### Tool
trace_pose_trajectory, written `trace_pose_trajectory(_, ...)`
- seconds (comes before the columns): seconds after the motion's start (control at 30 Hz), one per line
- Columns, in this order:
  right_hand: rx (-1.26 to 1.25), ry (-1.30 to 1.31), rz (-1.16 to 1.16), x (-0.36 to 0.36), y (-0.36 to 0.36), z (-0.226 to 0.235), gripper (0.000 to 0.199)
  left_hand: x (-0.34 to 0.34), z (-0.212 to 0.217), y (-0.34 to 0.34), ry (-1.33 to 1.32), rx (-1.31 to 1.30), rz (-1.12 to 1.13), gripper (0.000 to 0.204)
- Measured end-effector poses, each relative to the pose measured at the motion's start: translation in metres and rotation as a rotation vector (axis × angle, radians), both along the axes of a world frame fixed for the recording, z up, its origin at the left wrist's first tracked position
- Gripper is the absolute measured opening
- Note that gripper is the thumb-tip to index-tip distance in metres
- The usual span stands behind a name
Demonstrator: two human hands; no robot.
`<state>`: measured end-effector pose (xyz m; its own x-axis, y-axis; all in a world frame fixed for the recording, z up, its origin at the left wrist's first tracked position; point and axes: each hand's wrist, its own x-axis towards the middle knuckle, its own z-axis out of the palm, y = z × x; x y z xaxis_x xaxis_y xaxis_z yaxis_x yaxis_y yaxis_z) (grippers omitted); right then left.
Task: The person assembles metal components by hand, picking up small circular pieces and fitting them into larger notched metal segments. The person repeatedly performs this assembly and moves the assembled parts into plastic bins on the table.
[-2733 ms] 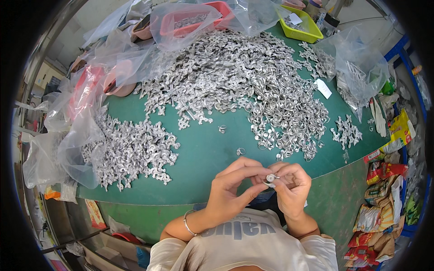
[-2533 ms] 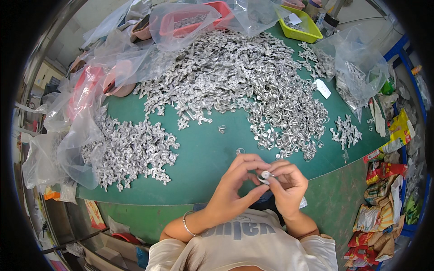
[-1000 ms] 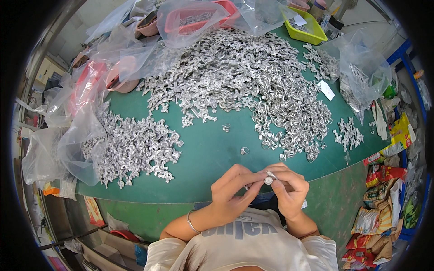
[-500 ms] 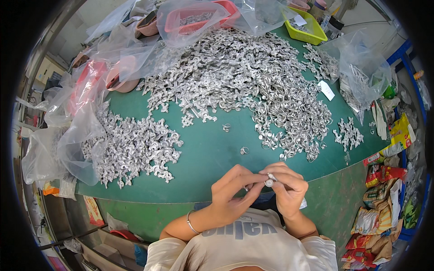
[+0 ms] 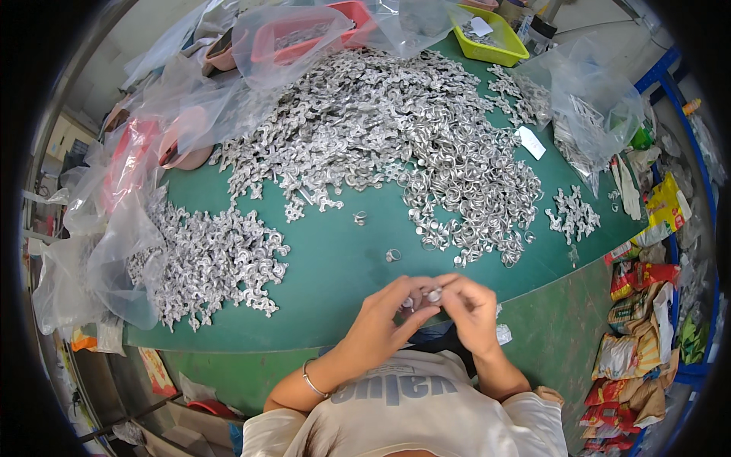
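Observation:
My left hand (image 5: 382,318) and my right hand (image 5: 470,311) meet above the table's near edge, fingers bent and slightly blurred. A small silver metal ring (image 5: 434,295) with a round flat face is pinched between the fingertips of both. Another small silver piece (image 5: 408,303) shows within the curled fingers of my left hand; its full shape is hidden. Beyond my hands, one loose ring (image 5: 393,255) lies on the green table (image 5: 335,266), and a second loose ring (image 5: 359,218) lies farther off. The nearest heap is a pile of silver rings (image 5: 476,190).
A broad heap of small silver castings (image 5: 327,129) covers the table's far middle, with another pile (image 5: 217,263) at left and a small cluster (image 5: 572,215) at right. Clear plastic bags (image 5: 133,259), a pink basket (image 5: 358,15) and a yellow basket (image 5: 491,52) stand around them.
My hands have shifted slightly left, and the fingers have turned the ring between them. The whole scene sits a little farther left as my head moved.

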<state>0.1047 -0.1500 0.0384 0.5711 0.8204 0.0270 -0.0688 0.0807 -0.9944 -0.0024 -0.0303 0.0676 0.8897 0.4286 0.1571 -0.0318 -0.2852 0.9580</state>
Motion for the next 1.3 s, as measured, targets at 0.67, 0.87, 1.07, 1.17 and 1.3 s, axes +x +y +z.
trace_pose_trajectory(0.67,-0.652,-0.895,-0.598,0.136,-0.072,-0.036,0.017,0.013,-0.025,-0.01,0.196,-0.472,-0.045,0.02)
trace_pose_trajectory(0.87,-0.329,-0.42,-0.584,0.113,-0.07,-0.021,0.005,0.016,-0.024,-0.01,0.181,-0.473,-0.029,0.02)
trace_pose_trajectory(1.07,-0.085,-0.045,-0.228,0.051,-0.048,0.024,0.006,0.034,-0.007,-0.02,0.072,-0.594,-0.091,0.021)
trace_pose_trajectory(1.17,-0.053,-0.049,-0.148,0.039,-0.041,0.028,0.007,0.041,0.004,-0.026,-0.065,-0.533,-0.152,0.027)
trace_pose_trajectory(1.3,0.045,-0.02,-0.094,0.031,-0.036,0.029,0.009,0.037,0.009,-0.026,-0.101,-0.564,-0.149,0.028)
